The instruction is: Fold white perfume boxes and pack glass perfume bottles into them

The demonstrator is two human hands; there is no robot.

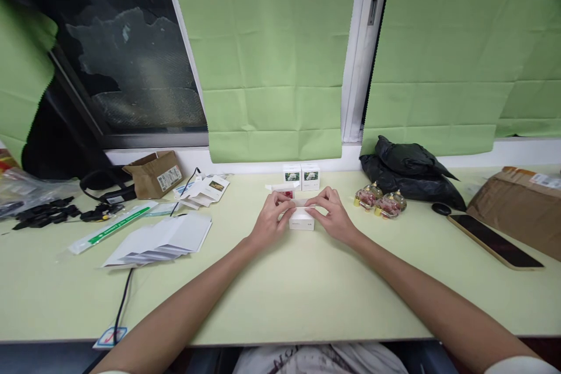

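A small white box [301, 223] stands on the table in front of me, faint print on its near face. My left hand [272, 216] pinches the thin white flap [300, 203] at the top of this box from the left. From the right, the thumb and forefinger of my right hand [335, 217] are closed on the same flap. Just behind my left fingers is a white carton with a red picture [287, 193] and a raised lid; my hand partly hides it. Two white boxes with flower pictures [301, 177] stand side by side farther back.
On the left lie folded white cartons [160, 239], a green-and-white packet [118, 227], black cables [48, 210] and an open brown box [155, 175]. On the right are ornate glass bottles [380, 201], black plastic bags [412, 169], a phone [495, 241] and a cardboard parcel [519, 207].
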